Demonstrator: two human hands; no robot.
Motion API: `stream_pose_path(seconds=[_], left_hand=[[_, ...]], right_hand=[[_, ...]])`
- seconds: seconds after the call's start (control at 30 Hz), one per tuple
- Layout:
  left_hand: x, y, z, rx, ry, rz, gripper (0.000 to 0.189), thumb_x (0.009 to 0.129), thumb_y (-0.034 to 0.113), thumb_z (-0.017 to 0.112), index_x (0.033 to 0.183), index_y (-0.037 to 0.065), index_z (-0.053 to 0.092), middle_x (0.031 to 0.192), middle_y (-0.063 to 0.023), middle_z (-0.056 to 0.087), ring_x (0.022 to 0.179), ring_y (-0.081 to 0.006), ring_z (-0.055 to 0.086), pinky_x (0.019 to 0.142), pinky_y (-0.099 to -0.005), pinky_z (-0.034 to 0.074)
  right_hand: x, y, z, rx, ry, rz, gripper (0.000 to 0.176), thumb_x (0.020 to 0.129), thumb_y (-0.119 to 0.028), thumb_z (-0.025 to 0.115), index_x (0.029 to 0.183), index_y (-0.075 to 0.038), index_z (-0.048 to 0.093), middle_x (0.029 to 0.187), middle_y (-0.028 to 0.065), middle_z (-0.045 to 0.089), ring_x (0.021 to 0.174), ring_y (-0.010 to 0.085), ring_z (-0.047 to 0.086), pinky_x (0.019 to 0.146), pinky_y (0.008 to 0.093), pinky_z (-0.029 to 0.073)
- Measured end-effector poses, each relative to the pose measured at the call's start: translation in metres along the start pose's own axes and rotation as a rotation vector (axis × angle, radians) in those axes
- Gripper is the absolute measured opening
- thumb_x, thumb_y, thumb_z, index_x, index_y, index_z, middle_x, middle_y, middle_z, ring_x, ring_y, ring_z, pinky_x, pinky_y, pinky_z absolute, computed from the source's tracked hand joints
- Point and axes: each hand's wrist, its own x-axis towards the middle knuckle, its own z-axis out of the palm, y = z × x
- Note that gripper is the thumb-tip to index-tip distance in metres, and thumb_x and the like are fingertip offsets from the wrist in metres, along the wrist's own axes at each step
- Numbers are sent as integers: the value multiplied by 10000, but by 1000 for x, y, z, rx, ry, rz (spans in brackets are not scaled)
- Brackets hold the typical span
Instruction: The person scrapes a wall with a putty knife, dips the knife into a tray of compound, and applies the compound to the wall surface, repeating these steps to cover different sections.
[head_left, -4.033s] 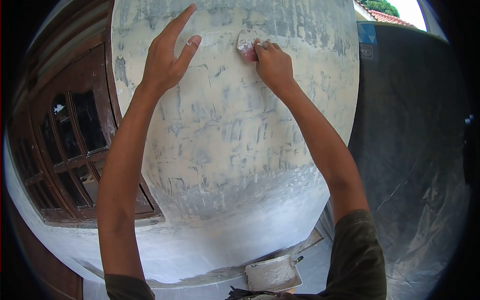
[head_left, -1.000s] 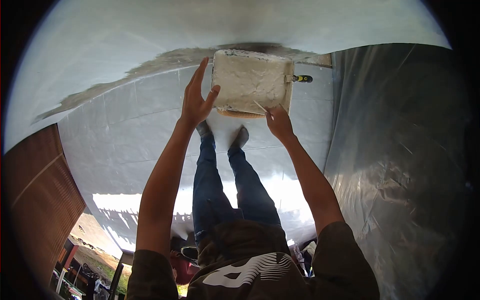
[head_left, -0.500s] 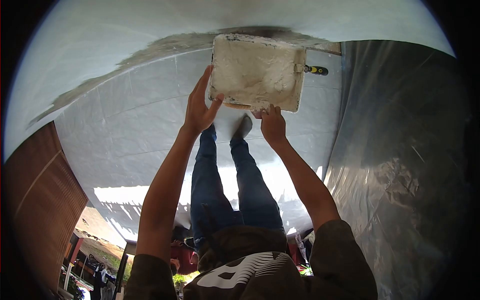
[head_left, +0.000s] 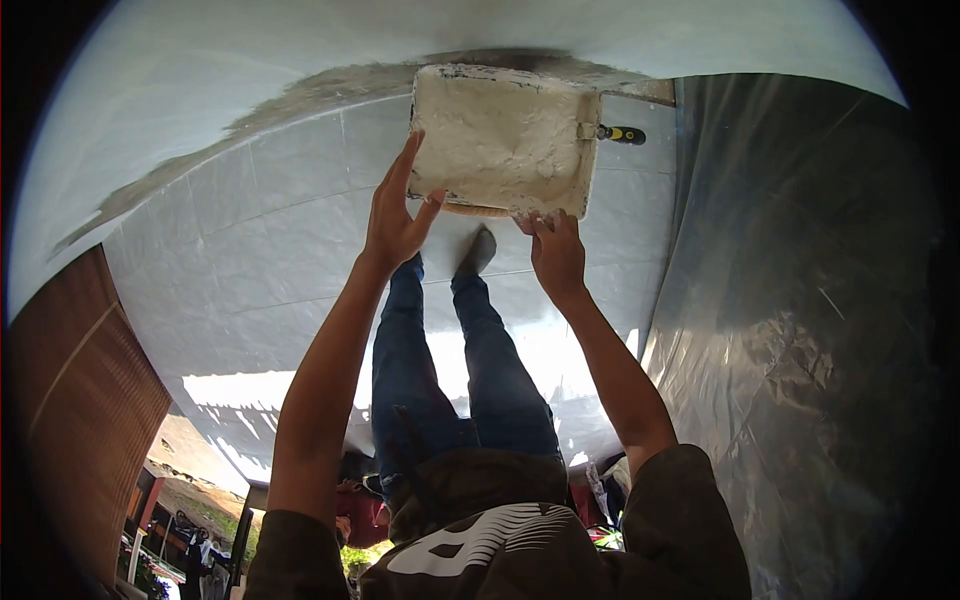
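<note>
A rectangular tray (head_left: 413,105) with smeared rims is full of off-white putty-like paste (head_left: 500,135). My left hand (head_left: 400,220) is at the tray's near left corner, fingers along its left side and thumb against the near rim. My right hand (head_left: 558,255) has its fingers pinched at the near rim, right of the middle. Something pale and paste-smeared shows at those fingertips, too small to name. A tool with a black and yellow handle (head_left: 625,135) lies across the tray's right rim, its end in the paste. A tan curved strip (head_left: 475,211) shows under the near rim.
A pale wall (head_left: 250,60) with a grey patchy band curves along the top. Grey sheeting (head_left: 250,260) covers the floor, and clear plastic sheeting (head_left: 790,350) hangs at the right. A brown ribbed panel (head_left: 80,400) stands at the left. My shoe (head_left: 478,250) is below the tray.
The tray has shifted slightly left in view, the handled tool with it. My right hand has moved a little right along the near rim. My left hand stays at the corner.
</note>
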Motion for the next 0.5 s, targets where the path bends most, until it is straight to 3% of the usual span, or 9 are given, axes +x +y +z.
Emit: stream_pose_path(seconds=[0.13, 0.23, 0.33, 0.4, 0.5], left_hand=[[-3, -1, 2, 3, -11, -12, 708, 918, 228, 630, 1497, -49, 330, 1478, -290, 441, 1394, -435, 409, 1148, -467, 328], [-5, -1, 3, 8, -16, -22, 711, 919, 235, 629, 1498, -48, 328, 1479, -286, 441, 1391, -436, 412, 1151, -466, 323], [-8, 0, 2, -10, -13, -28, 712, 917, 231, 628, 1500, -43, 327, 1480, -282, 443, 1389, -437, 415, 1149, -467, 326], [-9, -3, 2, -23, -10, -31, 710, 912, 221, 628, 1500, -43, 328, 1479, -281, 445, 1388, -436, 416, 1147, -466, 327], [-12, -9, 0, -15, 1, -25, 712, 909, 218, 630, 1499, -43, 330, 1476, -285, 446, 1386, -435, 419, 1143, -466, 332]], right_hand=[[10, 19, 13, -71, 28, 96, 214, 875, -79, 650, 1075, -58, 722, 1066, 164, 599, 974, 348, 584, 782, 439, 547], [3, 18, 20, -116, -105, 106, 172, 878, -83, 650, 1028, -51, 728, 1033, 157, 599, 983, 345, 589, 796, 434, 549], [1, 9, 9, -51, -140, 25, 157, 859, -86, 653, 987, -44, 732, 1109, 178, 613, 993, 347, 586, 819, 403, 547], [11, 10, -17, 195, -232, 130, 140, 888, -86, 646, 985, -14, 717, 1033, 173, 646, 1002, 358, 600, 866, 420, 506], [35, 46, -23, 253, -228, 24, 155, 906, -96, 635, 1019, -9, 696, 970, 185, 672, 975, 364, 617, 880, 438, 484]])
